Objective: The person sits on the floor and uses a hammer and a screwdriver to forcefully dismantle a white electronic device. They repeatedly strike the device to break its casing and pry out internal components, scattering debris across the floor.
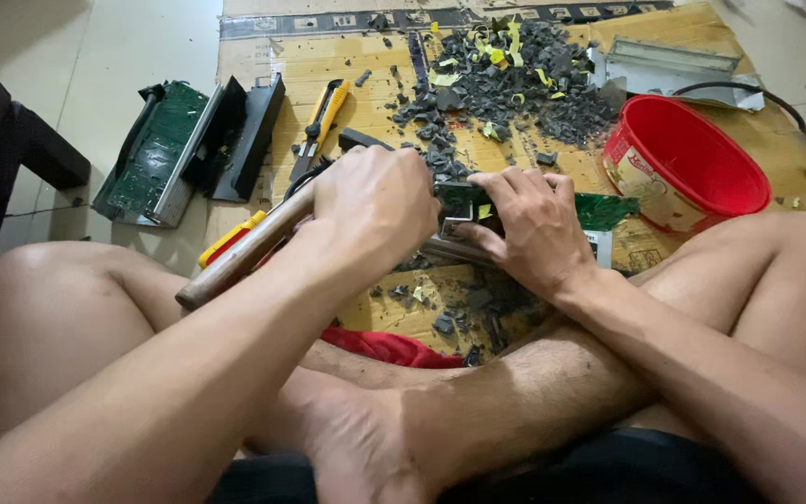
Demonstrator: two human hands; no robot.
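Note:
My left hand point(372, 207) is closed around a wooden tool handle point(235, 261) that sticks out down-left past my wrist; the tool's head is hidden behind my fist. My right hand point(529, 227) presses down on a green circuit board in a metal frame point(605, 212) lying on the cardboard sheet point(338, 70). The two hands are close together over the board. I sit cross-legged, with my knees on either side of the work.
A pile of dark broken pieces with yellow strips point(506, 79) lies at the back. A red plastic tub point(687, 163) stands right. Left lie opened black casings with a green board point(188, 149), yellow-handled pliers point(321, 126) and a yellow-red tool point(230, 238). Red cloth point(384, 347) lies by my shin.

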